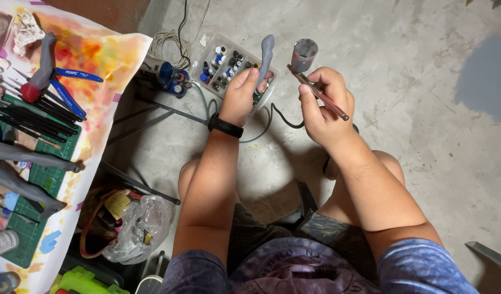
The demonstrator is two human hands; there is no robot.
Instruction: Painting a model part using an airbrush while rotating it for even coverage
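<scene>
My left hand [243, 93] grips the lower end of a long grey-blue sculpted piece [266, 56], which stands upright above my fist. A black watch [225, 126] circles that wrist. My right hand [325, 103] holds a slim metal airbrush [319, 92] with a round cup [304, 54] on top; its tip points toward the grey piece from the right. A dark hose [283, 120] curls down from the airbrush over the concrete floor between my knees.
A clear tray of small paint bottles [223, 62] sits on the floor behind my hands, next to coiled cables [166, 41]. At left, a paint-stained table [98, 54] carries blue pliers [71, 87], brushes, a green cutting mat [41, 177] and grey sculpted parts. A plastic bag [136, 228] lies below.
</scene>
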